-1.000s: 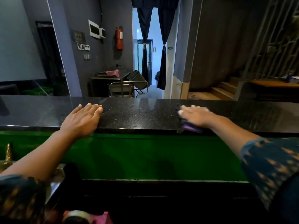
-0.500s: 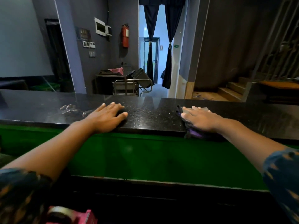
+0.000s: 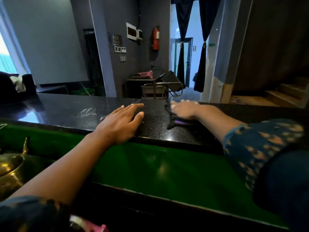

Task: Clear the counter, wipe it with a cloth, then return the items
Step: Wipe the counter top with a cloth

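A black speckled stone counter [image 3: 63, 109] runs across the view above a green front panel. My left hand [image 3: 121, 123] lies flat on its near edge, fingers spread, holding nothing. My right hand [image 3: 185, 109] presses flat on a dark cloth with a purple underside [image 3: 175, 122] lying on the counter top, a little to the right of my left hand. A pale wet smear [image 3: 89, 113] marks the stone left of my left hand.
A brass vessel [image 3: 11, 166] stands on the lower level at the left edge. A pink tape dispenser [image 3: 88, 226] shows at the bottom. Beyond the counter are a metal cart [image 3: 155, 91], a curtained doorway and wooden steps [image 3: 284, 96] on the right.
Both hands have slid along the counter to the left with the view turning; my right hand pushed the cloth along, and a wet smear has come into sight.
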